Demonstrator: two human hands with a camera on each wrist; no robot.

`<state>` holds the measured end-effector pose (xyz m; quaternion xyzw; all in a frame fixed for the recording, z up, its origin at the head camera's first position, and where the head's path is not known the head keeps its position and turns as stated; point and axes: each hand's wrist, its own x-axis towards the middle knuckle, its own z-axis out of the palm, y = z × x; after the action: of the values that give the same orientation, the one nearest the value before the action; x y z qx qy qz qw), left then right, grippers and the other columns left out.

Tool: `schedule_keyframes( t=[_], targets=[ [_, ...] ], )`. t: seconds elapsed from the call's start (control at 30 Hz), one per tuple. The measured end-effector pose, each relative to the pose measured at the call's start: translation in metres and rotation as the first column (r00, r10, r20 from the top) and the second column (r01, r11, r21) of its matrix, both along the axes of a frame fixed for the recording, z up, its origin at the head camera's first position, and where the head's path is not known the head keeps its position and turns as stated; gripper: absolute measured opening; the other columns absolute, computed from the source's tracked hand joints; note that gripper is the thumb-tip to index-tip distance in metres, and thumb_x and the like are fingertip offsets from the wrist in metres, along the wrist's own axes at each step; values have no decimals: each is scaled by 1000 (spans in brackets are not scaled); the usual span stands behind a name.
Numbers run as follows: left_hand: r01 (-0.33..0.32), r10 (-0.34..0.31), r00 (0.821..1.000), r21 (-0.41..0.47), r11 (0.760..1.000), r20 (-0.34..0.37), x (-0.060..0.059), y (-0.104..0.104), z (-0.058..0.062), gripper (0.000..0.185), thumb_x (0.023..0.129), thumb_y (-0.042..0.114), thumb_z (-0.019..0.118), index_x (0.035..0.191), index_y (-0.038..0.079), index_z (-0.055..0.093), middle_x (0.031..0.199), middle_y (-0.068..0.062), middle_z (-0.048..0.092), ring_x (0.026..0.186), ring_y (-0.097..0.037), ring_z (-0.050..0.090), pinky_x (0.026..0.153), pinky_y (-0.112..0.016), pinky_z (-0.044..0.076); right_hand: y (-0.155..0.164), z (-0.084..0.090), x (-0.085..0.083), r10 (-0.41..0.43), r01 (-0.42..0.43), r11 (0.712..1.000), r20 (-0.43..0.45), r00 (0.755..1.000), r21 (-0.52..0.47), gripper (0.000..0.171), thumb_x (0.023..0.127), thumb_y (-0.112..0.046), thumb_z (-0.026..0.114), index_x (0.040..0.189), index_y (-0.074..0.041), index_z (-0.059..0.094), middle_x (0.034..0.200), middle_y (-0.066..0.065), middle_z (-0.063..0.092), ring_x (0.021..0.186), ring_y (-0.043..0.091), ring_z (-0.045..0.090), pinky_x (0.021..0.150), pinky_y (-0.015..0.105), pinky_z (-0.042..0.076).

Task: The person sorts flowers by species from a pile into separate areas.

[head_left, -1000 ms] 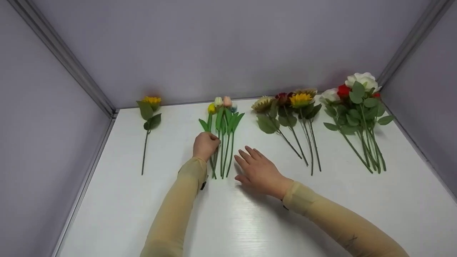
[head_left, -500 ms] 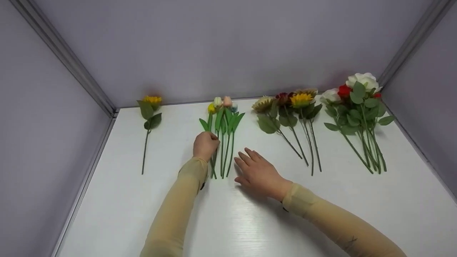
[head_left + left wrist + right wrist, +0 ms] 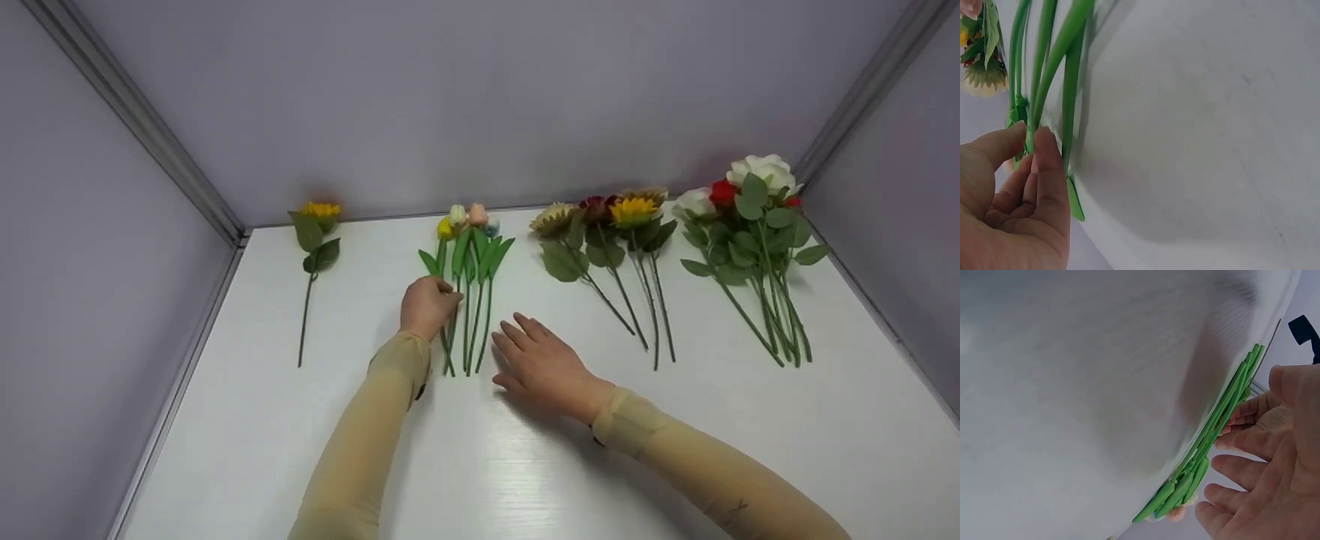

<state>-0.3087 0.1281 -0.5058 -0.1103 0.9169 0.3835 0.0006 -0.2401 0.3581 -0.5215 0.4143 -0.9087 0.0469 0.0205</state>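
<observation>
A bunch of tulips (image 3: 471, 259) with green stems lies on the white table (image 3: 525, 450), buds toward the back wall. My left hand (image 3: 429, 304) grips a tulip stem (image 3: 1069, 101) at the bunch's left side, thumb and fingers pinching it in the left wrist view. My right hand (image 3: 536, 361) rests flat on the table just right of the stem ends, fingers straight and spread, holding nothing. The tulip stems (image 3: 1213, 439) run past its fingers (image 3: 1241, 464) in the right wrist view.
A single sunflower (image 3: 313, 251) lies at the far left. A group of sunflowers and dark red flowers (image 3: 615, 240) lies right of the tulips, and roses (image 3: 750, 232) lie at the far right. Grey walls enclose three sides.
My left hand has shifted slightly left and back along the tulip stem. The right hand has barely moved.
</observation>
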Motion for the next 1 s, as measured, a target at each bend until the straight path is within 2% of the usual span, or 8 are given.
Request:
schedule_keyframes(
  t=[0.13,0.3,0.43,0.6,0.67,0.77,0.9,1.0],
  targets=[
    [-8,7,1000,-16,1000,-23,3,-16,3,25,98,21,71,113,1,74,107,-12,71,94,-25,66,82,-40,55,-4,3,-5,-16,16,1000,28,999,4,64,107,-47,51,153,-3,45,158,17,41,150,37,28,122,48,26],
    [-34,23,997,-148,988,-77,9,-60,5,24,102,17,64,116,1,73,113,-15,72,105,-31,66,91,-44,53,-15,10,-14,-30,32,999,43,999,-39,59,108,-43,49,154,-5,44,158,17,42,150,37,29,122,48,25],
    [-97,68,990,-237,967,-126,21,-107,5,24,102,12,60,117,-1,73,115,-19,71,109,-37,66,93,-49,52,-34,17,-17,-28,32,997,56,998,-71,58,109,-41,48,155,-7,44,159,14,41,151,34,28,123,44,23],
    [-226,183,968,-282,932,-173,42,-158,5,23,101,7,59,115,-6,72,112,-26,69,107,-43,64,91,-54,52,-64,27,-9,23,-18,994,44,999,-104,56,109,-41,47,155,-8,44,159,13,42,151,31,30,124,40,22],
    [-271,234,959,-276,922,-160,50,-173,4,24,101,7,58,115,-8,71,112,-27,69,107,-45,64,91,-55,52,-75,28,-3,52,-48,993,37,998,-107,57,110,-41,46,155,-7,44,159,13,42,151,31,30,124,40,22],
    [-305,288,952,-243,921,-102,60,-188,1,28,101,11,57,117,-9,69,114,-27,69,107,-45,64,91,-56,52,-87,27,4,87,-84,992,34,996,-90,57,110,-42,45,156,-8,43,159,13,41,151,30,29,124,38,21],
    [-314,316,948,-206,927,-27,67,-196,-4,33,102,18,57,120,-9,67,116,-27,68,108,-44,63,91,-55,51,-96,23,12,118,-116,992,40,992,-57,58,110,-43,45,156,-8,43,159,12,42,152,29,28,124,36,19],
    [-317,320,947,-201,927,-17,67,-199,-6,36,101,20,58,121,-9,66,119,-27,67,110,-44,62,93,-56,50,-97,19,14,125,-123,992,38,991,-41,58,109,-43,46,155,-8,44,158,11,43,151,29,28,124,36,19]
  ],
)
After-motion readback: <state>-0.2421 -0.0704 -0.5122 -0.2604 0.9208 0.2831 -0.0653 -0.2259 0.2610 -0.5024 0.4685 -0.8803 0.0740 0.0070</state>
